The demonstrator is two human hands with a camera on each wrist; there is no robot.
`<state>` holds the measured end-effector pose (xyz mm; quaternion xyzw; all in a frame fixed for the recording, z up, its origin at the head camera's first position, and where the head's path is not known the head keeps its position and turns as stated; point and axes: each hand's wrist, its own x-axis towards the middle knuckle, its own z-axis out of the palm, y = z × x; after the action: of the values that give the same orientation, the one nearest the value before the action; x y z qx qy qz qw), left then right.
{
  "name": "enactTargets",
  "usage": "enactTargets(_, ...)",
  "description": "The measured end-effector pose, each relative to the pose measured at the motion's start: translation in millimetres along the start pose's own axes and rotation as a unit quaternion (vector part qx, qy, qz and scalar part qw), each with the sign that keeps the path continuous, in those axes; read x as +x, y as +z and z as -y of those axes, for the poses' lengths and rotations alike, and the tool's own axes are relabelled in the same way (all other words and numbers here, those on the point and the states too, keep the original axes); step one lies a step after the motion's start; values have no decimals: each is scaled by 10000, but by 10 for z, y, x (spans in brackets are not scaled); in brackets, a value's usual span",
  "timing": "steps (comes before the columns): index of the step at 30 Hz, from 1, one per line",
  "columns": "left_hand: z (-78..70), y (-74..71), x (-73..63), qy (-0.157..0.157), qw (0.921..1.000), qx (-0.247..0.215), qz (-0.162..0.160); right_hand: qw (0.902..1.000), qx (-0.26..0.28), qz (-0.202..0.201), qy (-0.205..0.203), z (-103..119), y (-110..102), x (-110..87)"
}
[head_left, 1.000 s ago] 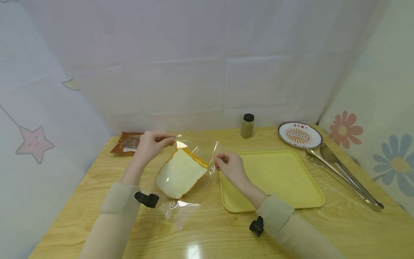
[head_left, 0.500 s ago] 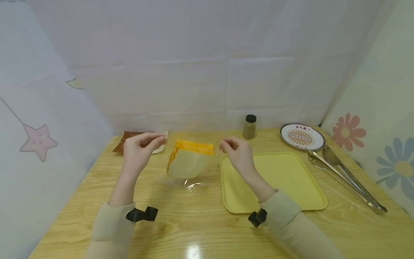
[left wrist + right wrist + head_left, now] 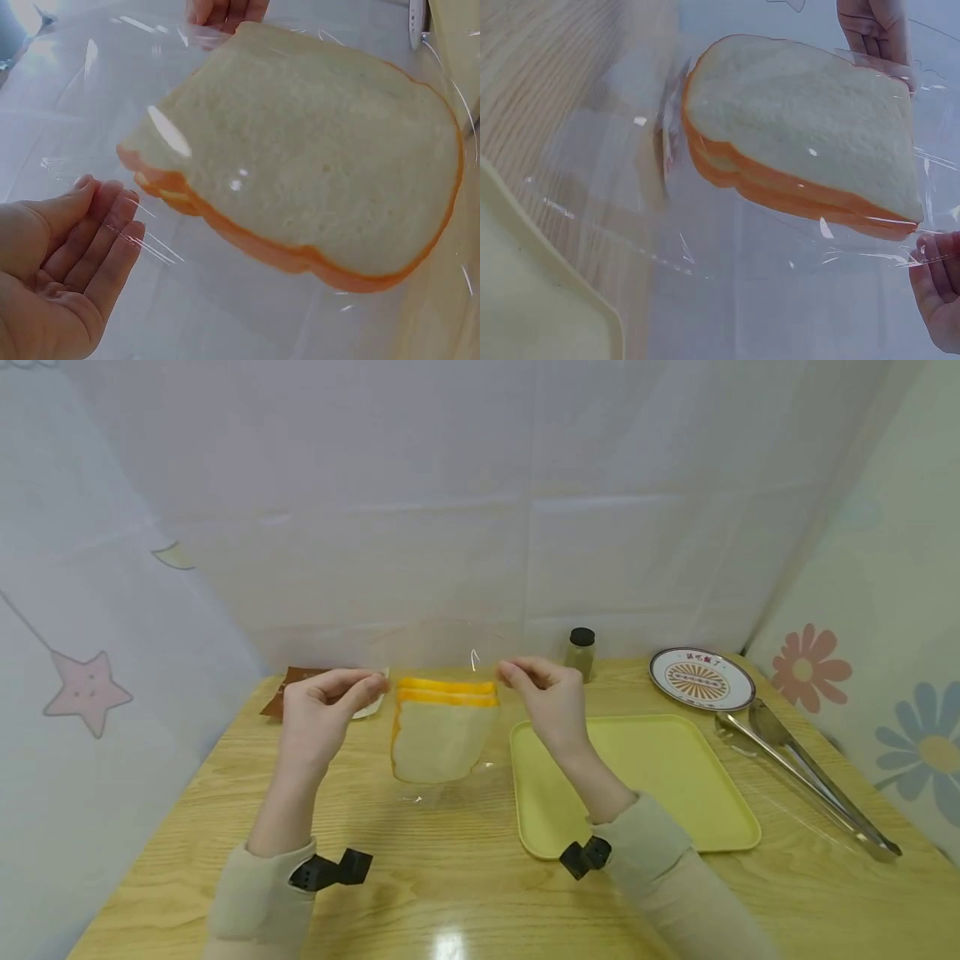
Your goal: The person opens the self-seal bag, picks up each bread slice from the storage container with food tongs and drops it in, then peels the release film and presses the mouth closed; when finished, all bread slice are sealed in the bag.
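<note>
Two bread slices point(image 3: 442, 739), pale with orange-brown crusts, lie against each other within clear plastic film point(image 3: 559, 208). They hang above the table, their cut edge up and the broad face toward me. On the left, my left hand point(image 3: 315, 718) pinches the film between thumb and fingers, just beside the bread's upper corner. My right hand point(image 3: 555, 706) pinches it at the opposite upper corner. The left wrist view shows the thumb and fingertips of the left hand point(image 3: 71, 270) meeting on the film. Whether the film is a sheet or a bag, I cannot tell.
A yellow tray point(image 3: 637, 777) lies to the right on the wooden table point(image 3: 420, 893). Behind it stand a black-capped jar point(image 3: 580, 653) and a patterned plate point(image 3: 701, 678). Metal tongs point(image 3: 810, 777) lie at far right. A brown packet point(image 3: 279, 700) is partly hidden behind the left hand.
Both hands have risen, lifting the film with the bread off the table. The bread has turned from slanted to level, with its double cut edge on top.
</note>
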<state>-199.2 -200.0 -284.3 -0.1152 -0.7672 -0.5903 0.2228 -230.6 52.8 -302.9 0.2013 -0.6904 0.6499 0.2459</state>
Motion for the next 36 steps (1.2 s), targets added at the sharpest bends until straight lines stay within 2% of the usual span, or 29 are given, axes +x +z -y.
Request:
enactTargets(3, -49, 18, -1, 77, 9994, -288, -202, 9999, 121, -10, -52, 61, 4, 30)
enactTargets(7, -91, -19, 22, 282, 9934, -798, -773, 9980, 496, -302, -257, 117, -43, 79)
enactTargets(8, -102, -35, 25, 308, 9921, -865, -852, 9972, 569, -375, -318, 129, -58, 91)
enactTargets(10, -127, -63, 26, 332, 9929, -674, -920, 9959, 693, -417, -406, 148, -81, 111)
enactTargets(15, -168, -81, 6, 183, 9953, -462, -831, 9952, 822, -293, -434, 170, -81, 117)
enactTargets(23, -46, -136, -116, -389, 9854, -1514, -670, 9934, 1080, -317, 241, 122, -84, 6)
enactTargets(27, 24, -163, -147, -482, 9813, -1771, -587, 9918, 1166, -130, 508, 89, -93, -42)
enactTargets(31, 73, -217, -158, -472, 9841, -1644, -489, 9908, 1152, 64, 709, 51, -81, -84)
enactTargets(36, 129, -285, -179, -472, 9909, -1260, -1, 9867, 1314, 28, 953, -21, -31, -154)
